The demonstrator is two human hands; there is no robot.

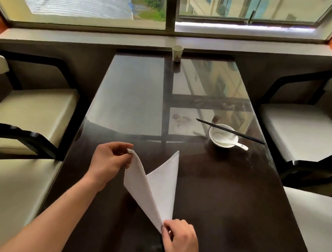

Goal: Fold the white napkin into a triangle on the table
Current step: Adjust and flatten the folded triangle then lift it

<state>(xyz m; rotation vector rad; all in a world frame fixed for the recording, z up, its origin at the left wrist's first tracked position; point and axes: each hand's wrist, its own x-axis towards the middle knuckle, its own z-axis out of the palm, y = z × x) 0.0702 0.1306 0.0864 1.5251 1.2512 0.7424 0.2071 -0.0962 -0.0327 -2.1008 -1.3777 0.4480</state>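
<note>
Nearest, the right hand [181, 242] has its fingers [167, 230] pressed together in a pinch on the near corner of the white napkin [151, 190], low over the dark tabletop [234, 210]. Beyond that corner and to its left, the left hand [108, 160] pinches another corner between thumb and fingertips, the remaining fingers curled loosely; that corner is lifted off the tabletop. The napkin is doubled over, its raised flap running from the near corner up to the left hand, while a second flap points away toward the window, ending in a sharp tip. Its long axis runs from near to far, leaning slightly left. Whether the far flap lies flat or hovers is hard to judge from this angle. Beyond the napkin to the right sits a white bowl [223, 137] holding a white spoon [231, 142], with black chopsticks [230, 131] laid across its rim. Farthest off, a paper cup [176, 53] stands at the tabletop's far edge.
</note>
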